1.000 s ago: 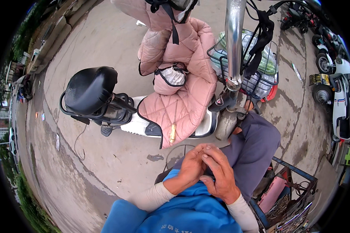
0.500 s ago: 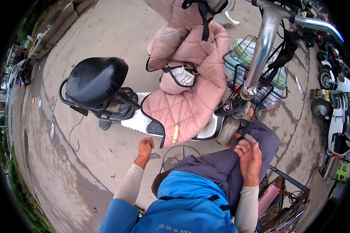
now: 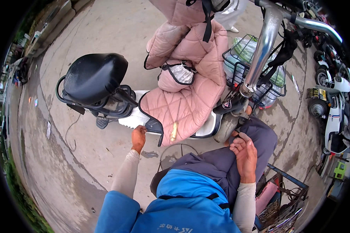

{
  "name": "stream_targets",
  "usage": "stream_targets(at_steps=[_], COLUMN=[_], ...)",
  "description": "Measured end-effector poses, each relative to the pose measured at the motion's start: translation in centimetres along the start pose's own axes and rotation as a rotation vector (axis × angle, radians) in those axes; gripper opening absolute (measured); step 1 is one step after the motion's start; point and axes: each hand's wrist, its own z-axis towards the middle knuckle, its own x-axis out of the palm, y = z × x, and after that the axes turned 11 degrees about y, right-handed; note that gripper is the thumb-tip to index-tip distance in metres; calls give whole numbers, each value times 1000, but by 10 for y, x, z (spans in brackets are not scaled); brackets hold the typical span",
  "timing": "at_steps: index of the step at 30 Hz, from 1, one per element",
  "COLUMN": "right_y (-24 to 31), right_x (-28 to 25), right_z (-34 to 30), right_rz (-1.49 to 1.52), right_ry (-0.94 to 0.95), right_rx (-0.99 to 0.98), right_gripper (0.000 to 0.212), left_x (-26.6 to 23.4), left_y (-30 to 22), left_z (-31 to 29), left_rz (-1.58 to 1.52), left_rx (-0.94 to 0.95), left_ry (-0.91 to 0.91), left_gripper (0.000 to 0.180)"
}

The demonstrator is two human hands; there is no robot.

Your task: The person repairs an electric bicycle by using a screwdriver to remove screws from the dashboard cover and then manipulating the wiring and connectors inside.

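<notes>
Left hand (image 3: 138, 136) grips the scooter footboard (image 3: 142, 118) edge, fingers curled, seemingly bracing. Right hand (image 3: 245, 155) rests loosely curled on the knee (image 3: 221, 163), apparently empty. Screwdriver (image 3: 174, 128) lies on the pink quilted cover (image 3: 190, 97), within reach.

Wire basket (image 3: 274, 83) with green bags; parked scooters (image 3: 334, 105) beyond.

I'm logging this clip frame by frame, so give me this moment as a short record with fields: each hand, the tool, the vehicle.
left hand: reaches to the scooter's footboard edge, by the black trim
right hand: rests on the person's grey-trousered knee, fingers curled
screwdriver: wooden handle, lies on the pink quilted cover, untouched
scooter: black seat, wire basket in front
</notes>
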Motion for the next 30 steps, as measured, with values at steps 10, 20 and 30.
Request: stream_targets(at_steps=[10,20,30], right_y=[2,0,-2], right_x=[0,0,0], right_z=[-4,-1,-4], right_rz=[3,23,26], right_ry=[21,30,39], right_rx=[-43,-31,-40], right_gripper=[53,55,54], left_x=[2,-26,-30], left_y=[15,49,3], left_z=[-7,31,22], left_rz=[139,-440,464], left_rx=[-34,-296,-76], left_ry=[-44,-234,-159], left_gripper=[14,15,15])
